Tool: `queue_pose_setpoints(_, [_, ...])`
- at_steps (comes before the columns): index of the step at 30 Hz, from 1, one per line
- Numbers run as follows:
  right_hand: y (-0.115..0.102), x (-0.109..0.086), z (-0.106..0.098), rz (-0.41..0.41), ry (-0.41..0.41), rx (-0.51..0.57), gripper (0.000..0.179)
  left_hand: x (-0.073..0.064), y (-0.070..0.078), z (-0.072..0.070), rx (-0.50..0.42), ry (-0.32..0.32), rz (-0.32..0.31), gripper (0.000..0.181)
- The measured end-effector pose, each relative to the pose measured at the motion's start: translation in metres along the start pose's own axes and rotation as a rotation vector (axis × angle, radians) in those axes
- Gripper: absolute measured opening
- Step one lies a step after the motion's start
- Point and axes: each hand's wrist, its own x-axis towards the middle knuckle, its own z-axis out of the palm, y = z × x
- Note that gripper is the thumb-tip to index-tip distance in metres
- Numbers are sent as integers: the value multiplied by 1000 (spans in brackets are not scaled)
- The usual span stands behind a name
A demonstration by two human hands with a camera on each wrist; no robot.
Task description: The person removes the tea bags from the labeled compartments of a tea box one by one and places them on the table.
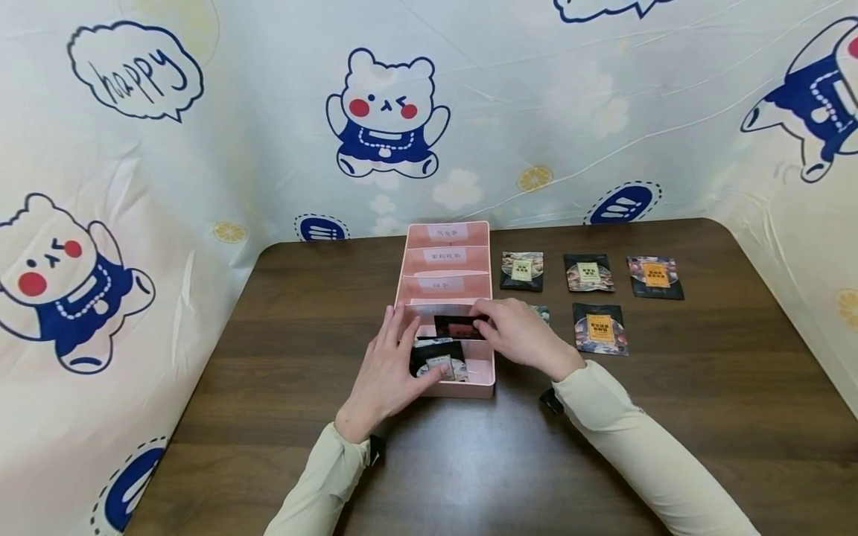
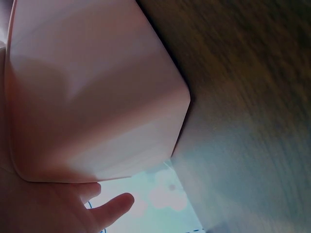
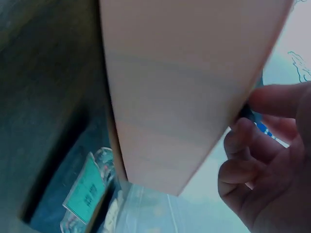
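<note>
A long pink box (image 1: 462, 391) with dividers and paper labels stands on the table. My right hand (image 1: 519, 331) pinches a black sachet with a red label (image 1: 456, 327) by its right end, low over a compartment near the front. My left hand (image 1: 385, 365) rests on the box's left edge with fingers spread, its thumb over a black sachet with a pale label (image 1: 439, 365) in the front compartment. In the left wrist view, fingers reach past the box's pink wall (image 2: 97, 97). The right wrist view mostly hides the pinched sachet behind the fingers.
Right of the box lie several dark sachets: two with pale green labels (image 1: 522, 271) (image 1: 588, 273), two with orange labels (image 1: 655, 278) (image 1: 600, 328). A teal-labelled sachet (image 3: 85, 189) is partly covered by my right hand in the head view. A printed cloth (image 1: 268, 149) hangs behind the table.
</note>
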Motion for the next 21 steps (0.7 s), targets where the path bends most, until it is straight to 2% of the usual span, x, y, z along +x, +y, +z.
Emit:
queue_pose_setpoints(4, [0, -1, -6, -2, 77, 0, 12, 0, 0, 1, 7, 3, 4, 90])
queue_pose_setpoints(9, [1, -3, -13, 1, 102, 39, 12, 0, -1, 1, -3, -3, 0, 90])
queue_pose_setpoints(17, [5, -4, -25, 10, 215, 212, 17, 1, -1, 1, 2, 13, 11, 89])
queue_pose_setpoints(21, [7, -7, -31, 33, 243, 279, 20, 0, 0, 1, -5, 10, 4, 89])
